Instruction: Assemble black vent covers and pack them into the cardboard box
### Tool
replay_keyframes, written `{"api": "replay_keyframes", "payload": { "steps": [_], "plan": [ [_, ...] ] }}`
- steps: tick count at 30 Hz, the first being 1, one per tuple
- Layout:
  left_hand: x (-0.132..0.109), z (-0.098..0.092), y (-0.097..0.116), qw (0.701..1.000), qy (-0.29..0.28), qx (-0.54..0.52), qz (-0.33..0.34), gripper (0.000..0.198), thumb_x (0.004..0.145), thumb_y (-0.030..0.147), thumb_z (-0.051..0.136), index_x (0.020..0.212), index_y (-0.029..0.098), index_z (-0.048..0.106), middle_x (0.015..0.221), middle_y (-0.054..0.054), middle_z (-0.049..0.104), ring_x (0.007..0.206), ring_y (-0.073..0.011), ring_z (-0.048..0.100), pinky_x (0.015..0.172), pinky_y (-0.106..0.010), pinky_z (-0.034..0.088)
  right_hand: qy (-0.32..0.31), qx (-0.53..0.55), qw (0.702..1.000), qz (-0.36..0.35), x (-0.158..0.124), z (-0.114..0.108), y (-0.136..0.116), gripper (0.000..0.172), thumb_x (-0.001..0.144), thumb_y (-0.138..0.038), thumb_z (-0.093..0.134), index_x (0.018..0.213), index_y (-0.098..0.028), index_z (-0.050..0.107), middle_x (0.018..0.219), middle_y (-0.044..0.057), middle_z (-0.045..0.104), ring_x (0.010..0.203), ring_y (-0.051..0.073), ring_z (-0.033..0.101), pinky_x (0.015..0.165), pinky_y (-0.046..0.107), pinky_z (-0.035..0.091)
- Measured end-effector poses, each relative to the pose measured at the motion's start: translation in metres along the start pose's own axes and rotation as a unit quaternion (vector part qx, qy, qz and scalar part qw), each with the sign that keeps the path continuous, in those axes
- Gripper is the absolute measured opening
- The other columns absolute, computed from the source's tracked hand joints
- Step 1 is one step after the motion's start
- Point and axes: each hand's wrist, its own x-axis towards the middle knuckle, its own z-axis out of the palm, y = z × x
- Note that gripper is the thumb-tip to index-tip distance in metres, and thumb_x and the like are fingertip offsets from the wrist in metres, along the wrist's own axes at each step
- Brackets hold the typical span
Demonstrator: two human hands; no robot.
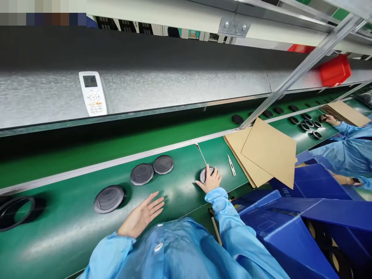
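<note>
So at the far left of your green bench (72, 240) there's a black ring (7, 214), partly cut off by the edge of the view. Moving right, a white remote control (93, 94) (showing a lit-or-not screen too small for me to read) lies on the metal shelf (174, 85) above. Below it on the bench is one round grey disc (109, 198), then a touching pair, the nearer disc (142, 173) and the farther disc (163, 164).

Your left hand (142, 215) is in front of that pair, palm turned up and fingers apart. Your right hand (211, 181) is over on the ribbed disc (203, 175), which lies on the bench under your fingers. They're spread across it, thumb out to the left; can't tell if you're actually clamping it.

Just right of that there's a slim utility knife (231, 165), then overlapping brown cardboard sheets (270, 151), with blue bins (279, 228) beside you below them. Farther right, a cluster of black rings (308, 124) sits near a co-worker's hand (329, 119), and a red bin (335, 71) is up at shelf level.
</note>
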Motion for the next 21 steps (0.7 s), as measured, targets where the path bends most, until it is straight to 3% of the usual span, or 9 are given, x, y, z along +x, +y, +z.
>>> {"api": "replay_keyframes", "payload": {
  "steps": [4, 6, 9, 12, 17, 19, 21],
  "plan": [
    [-0.006, -0.025, -0.005, 0.997, 0.073, -0.014, -0.008, 0.056, 0.1, 0.029, 0.039, 0.153, 0.015, 0.032, 0.138, -0.014, 0.06, 0.131, -0.0236, 0.054, 0.118, -0.036, 0.035, -0.046, -0.029, 0.998, -0.04, 0.005, 0.019, 0.016, 0.116, 0.07, -0.078, 0.07, 0.159, -0.02, 0.022, 0.158, 0.027, 0.021, 0.139, 0.046, 0.026, 0.109, 0.06, 0.021],
    [-0.008, -0.034, -0.01, 0.995, 0.1, -0.02, -0.003, 0.058, 0.098, 0.03, 0.039, 0.153, 0.013, 0.032, 0.134, -0.013, 0.063, 0.129, -0.0235, 0.056, 0.117, -0.035, 0.037, -0.046, -0.023, 0.997, -0.058, 0.008, 0.019, 0.015, 0.107, 0.079, -0.077, 0.061, 0.158, -0.017, 0.022, 0.159, 0.028, 0.018, 0.143, 0.047, 0.02, 0.11, 0.065, 0.018],
    [-0.01, -0.045, -0.016, 0.989, 0.142, -0.028, 0.002, 0.059, 0.097, 0.033, 0.04, 0.152, 0.013, 0.034, 0.128, -0.012, 0.067, 0.126, -0.0235, 0.058, 0.114, -0.034, 0.041, 0.022, 0.007, 0.997, -0.076, 0.014, 0.01, 0.01, 0.088, 0.093, -0.067, 0.044, 0.158, -0.012, 0.022, 0.161, 0.027, 0.013, 0.147, 0.044, 0.012, 0.111, 0.067, 0.014],
    [-0.009, -0.052, -0.02, 0.985, 0.166, -0.04, 0.001, 0.054, 0.098, 0.032, 0.039, 0.149, 0.013, 0.039, 0.122, -0.01, 0.07, 0.126, -0.0221, 0.058, 0.112, -0.032, 0.042, 0.079, 0.016, 0.995, -0.066, 0.019, 0.002, 0.007, 0.082, 0.097, -0.06, 0.039, 0.159, -0.01, 0.018, 0.162, 0.025, 0.007, 0.149, 0.04, 0.006, 0.114, 0.065, 0.012],
    [-0.008, -0.05, -0.03, 0.983, 0.179, -0.035, 0.024, 0.038, 0.094, 0.022, 0.042, 0.128, 0.012, 0.055, 0.118, -0.013, 0.07, 0.121, -0.0232, 0.062, 0.11, -0.034, 0.043, -0.083, -0.02, 0.992, -0.096, 0.012, 0.007, 0.017, 0.092, 0.086, -0.06, 0.06, 0.158, -0.014, 0.023, 0.159, 0.028, 0.015, 0.146, 0.047, 0.014, 0.106, 0.07, 0.021],
    [-0.008, -0.045, -0.039, 0.984, 0.168, -0.028, 0.056, 0.031, 0.09, 0.024, 0.05, 0.117, 0.014, 0.061, 0.119, -0.015, 0.069, 0.119, -0.0253, 0.062, 0.109, -0.038, 0.044, -0.116, -0.022, 0.988, -0.103, 0.008, 0.008, 0.015, 0.096, 0.081, -0.049, 0.066, 0.159, -0.018, 0.019, 0.158, 0.026, 0.02, 0.144, 0.046, 0.02, 0.1, 0.066, 0.032],
    [-0.005, -0.038, -0.048, 0.981, 0.167, -0.044, 0.086, 0.027, 0.083, 0.028, 0.066, 0.108, 0.015, 0.066, 0.116, -0.016, 0.069, 0.117, -0.0283, 0.062, 0.106, -0.041, 0.045, -0.117, -0.003, 0.984, -0.131, 0.001, 0.007, -0.004, 0.096, 0.078, -0.04, 0.065, 0.159, -0.021, 0.017, 0.154, 0.024, 0.028, 0.139, 0.045, 0.028, 0.094, 0.062, 0.04]
  ]
}}
